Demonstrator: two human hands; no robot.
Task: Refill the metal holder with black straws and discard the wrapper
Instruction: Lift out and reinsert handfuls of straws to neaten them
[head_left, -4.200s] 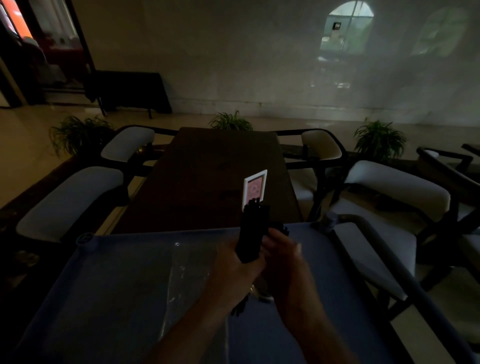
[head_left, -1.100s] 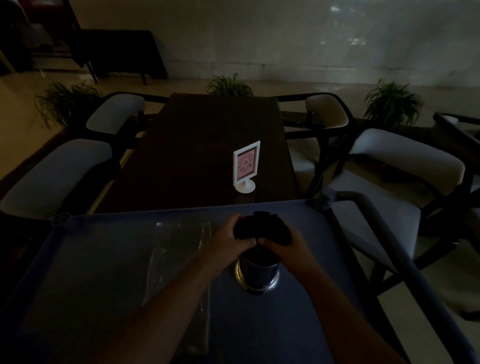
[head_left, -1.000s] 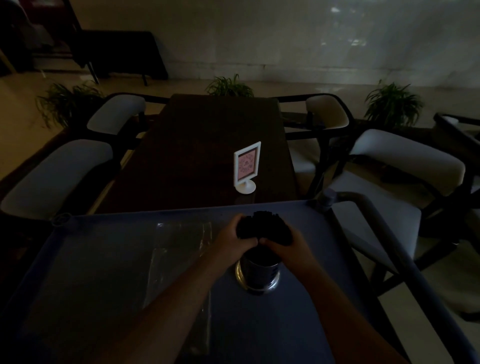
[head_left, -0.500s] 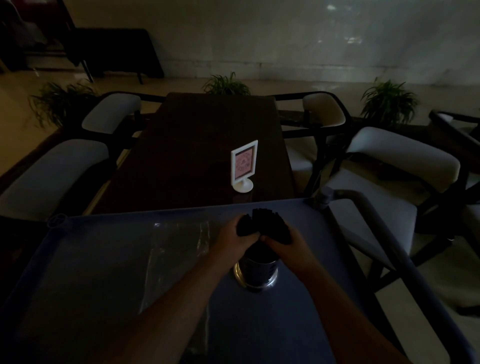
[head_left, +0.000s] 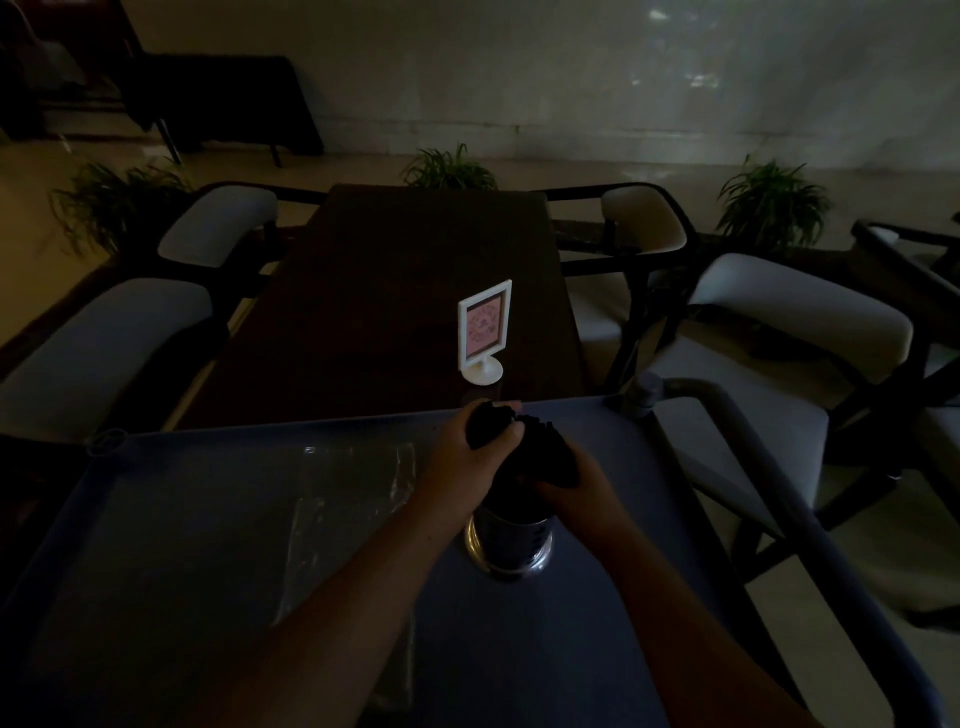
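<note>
A shiny metal holder (head_left: 510, 545) stands upright on the grey-blue cart top (head_left: 597, 649). A bundle of black straws (head_left: 540, 452) sticks out of its mouth. My left hand (head_left: 465, 460) wraps the left part of the bundle, fingers curled over its top. On the right side, my right hand (head_left: 576, 483) clasps the straws just above the holder's rim. The clear plastic wrapper (head_left: 343, 499) lies flat on the cart to the left of the holder, apart from both hands.
A dark wooden table (head_left: 395, 312) lies beyond the cart, with a white-framed sign stand (head_left: 484, 332) near its near edge. Cushioned chairs flank the table on both sides. The cart's handle bar (head_left: 769, 467) runs along the right. Potted plants stand behind.
The bundle, earlier held upright above the cart in both hands, now stands in the metal holder. Over the last second my left hand has shifted up over the straw tops.
</note>
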